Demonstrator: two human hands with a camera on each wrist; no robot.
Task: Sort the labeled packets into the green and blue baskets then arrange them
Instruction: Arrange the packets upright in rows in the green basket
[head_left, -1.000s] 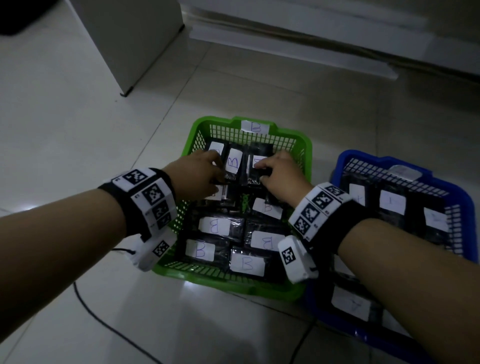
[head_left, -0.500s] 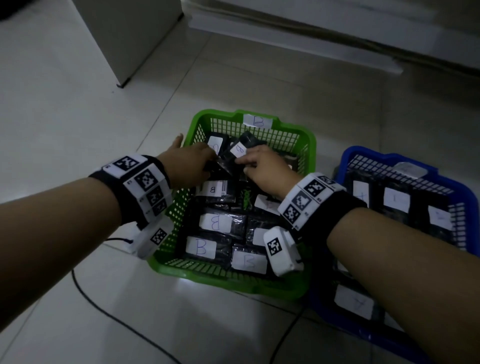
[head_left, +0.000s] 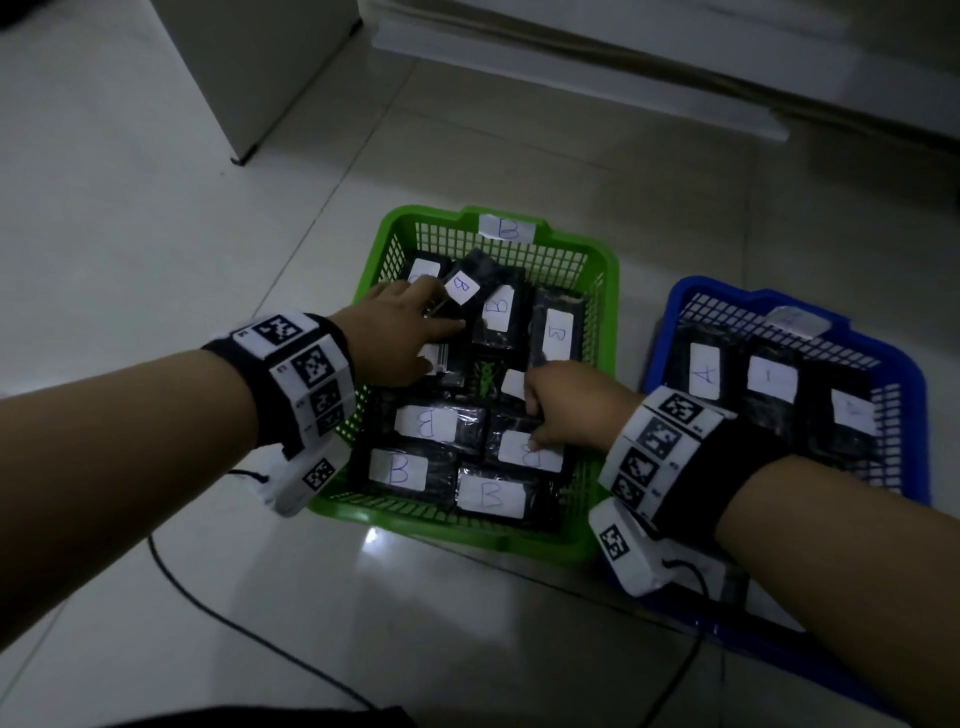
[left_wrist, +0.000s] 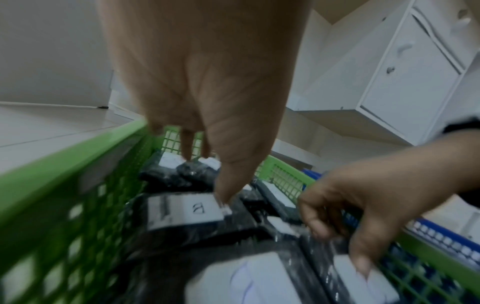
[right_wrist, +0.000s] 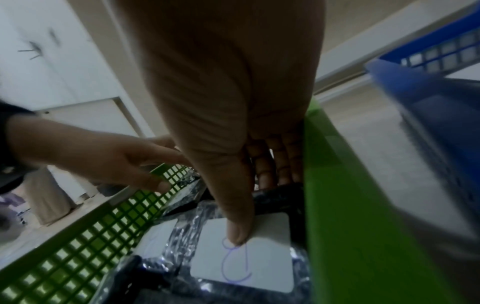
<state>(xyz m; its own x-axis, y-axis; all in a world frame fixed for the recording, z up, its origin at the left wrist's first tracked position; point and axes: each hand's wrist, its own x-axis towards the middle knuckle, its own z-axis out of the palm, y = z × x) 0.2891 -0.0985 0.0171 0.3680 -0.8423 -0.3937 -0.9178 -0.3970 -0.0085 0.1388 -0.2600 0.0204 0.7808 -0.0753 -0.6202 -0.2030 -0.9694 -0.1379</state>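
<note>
Both hands are down in the green basket, which sits on the floor just left of the blue basket. The sorting looks done: B packets fill the green one, and the blue one holds packets of which only one label reads clearly, an A. What remains, I'd say, is tidying the rows.

The left hand lies across the far left packets with its fingers stretched out flat, holding nothing, the thumb tip resting on a B label in its wrist view. The right hand is further right and nearer, fingers curled down over the far edge of a B packet with the thumb pressed on its label, so it seems to be gripping that one to shift it.

The far row is the untidy part: one tilted packet rides up over its neighbours. To do this well, I'd keep the left palm flat to hold that row from sliding while the right hand slides its packet square against the right wall. The wrappers look glossy and likely slippery, so push by the edges, not the labels, and keep the labels facing up.
</note>
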